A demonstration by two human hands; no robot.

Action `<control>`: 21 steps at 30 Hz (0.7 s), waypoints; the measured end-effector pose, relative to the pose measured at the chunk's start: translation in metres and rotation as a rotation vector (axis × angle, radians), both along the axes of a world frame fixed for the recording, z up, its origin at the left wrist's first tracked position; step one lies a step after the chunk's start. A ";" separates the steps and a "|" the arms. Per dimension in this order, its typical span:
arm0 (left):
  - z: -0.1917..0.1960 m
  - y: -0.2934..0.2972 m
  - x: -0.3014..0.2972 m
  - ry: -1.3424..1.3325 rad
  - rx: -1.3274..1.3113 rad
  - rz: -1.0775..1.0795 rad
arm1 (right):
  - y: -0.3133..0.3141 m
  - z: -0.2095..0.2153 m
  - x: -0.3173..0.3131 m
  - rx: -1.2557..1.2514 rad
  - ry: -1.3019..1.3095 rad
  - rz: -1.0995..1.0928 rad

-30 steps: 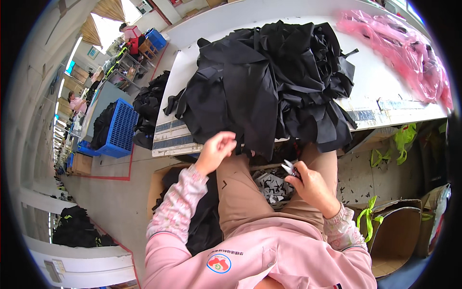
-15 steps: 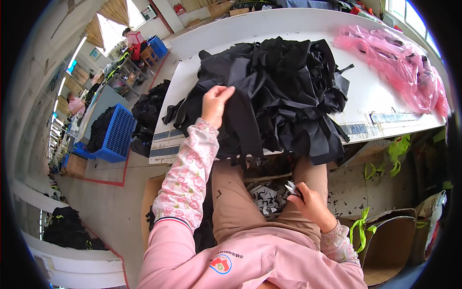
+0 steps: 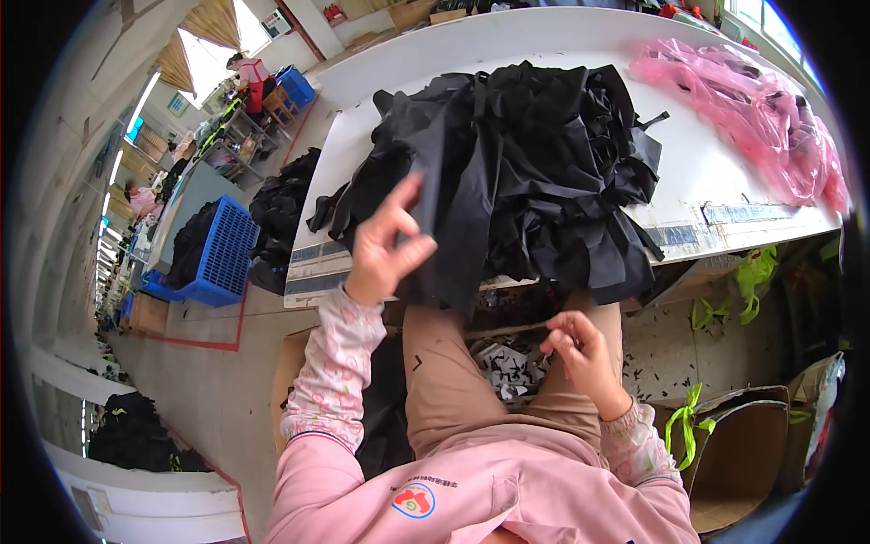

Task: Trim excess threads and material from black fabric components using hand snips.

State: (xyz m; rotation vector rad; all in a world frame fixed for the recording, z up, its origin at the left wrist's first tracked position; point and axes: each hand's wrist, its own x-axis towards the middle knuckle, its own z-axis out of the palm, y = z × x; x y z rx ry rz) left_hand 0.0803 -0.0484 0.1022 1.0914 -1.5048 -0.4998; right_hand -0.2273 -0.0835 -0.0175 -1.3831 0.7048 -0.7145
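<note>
A big heap of black fabric pieces (image 3: 562, 154) lies on the white table in front of me, its near edge hanging over the front. My left hand (image 3: 388, 249) is at the heap's left front, thumb and forefinger apart, holding nothing I can see; the fingertips are slightly blurred. Beside it a long black strip (image 3: 453, 245) hangs down over the table edge. Above my right thigh, my right hand (image 3: 584, 355) is raised with curled fingers. The thread snips seen in it earlier are hidden now, apparently within the closed fingers.
Pink plastic bag (image 3: 743, 109) on the table's right. Below, a box of scraps (image 3: 512, 367) sits between my legs. An open carton (image 3: 739, 453) stands at lower right, a blue crate (image 3: 222, 254) with black fabric at left. Another person (image 3: 254, 82) is far off.
My left hand has let go of the black strip and drawn back toward me. The strip hangs lower. My right hand has risen a little, and the snips' blades no longer show.
</note>
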 end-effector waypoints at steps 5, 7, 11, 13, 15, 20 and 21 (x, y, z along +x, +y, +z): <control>-0.029 0.026 -0.086 -0.611 0.071 -0.279 | -0.017 0.057 0.032 0.144 -0.243 0.012; -0.054 0.031 -0.098 -0.538 0.140 -0.321 | -0.022 0.058 0.044 0.071 -0.128 0.103; -0.071 0.052 -0.092 -0.135 0.095 -0.353 | -0.016 0.049 0.035 0.161 -0.139 0.150; -0.085 0.058 -0.084 0.278 0.069 -0.070 | -0.013 0.052 0.032 0.137 -0.127 0.110; -0.101 0.048 -0.057 0.521 0.156 0.122 | -0.011 0.056 0.030 0.166 -0.099 0.065; -0.103 0.000 -0.026 1.014 0.525 -0.055 | 0.000 0.081 0.022 0.254 -0.296 0.361; -0.117 -0.012 -0.009 1.088 0.513 -0.113 | 0.007 0.087 0.017 0.217 -0.368 0.528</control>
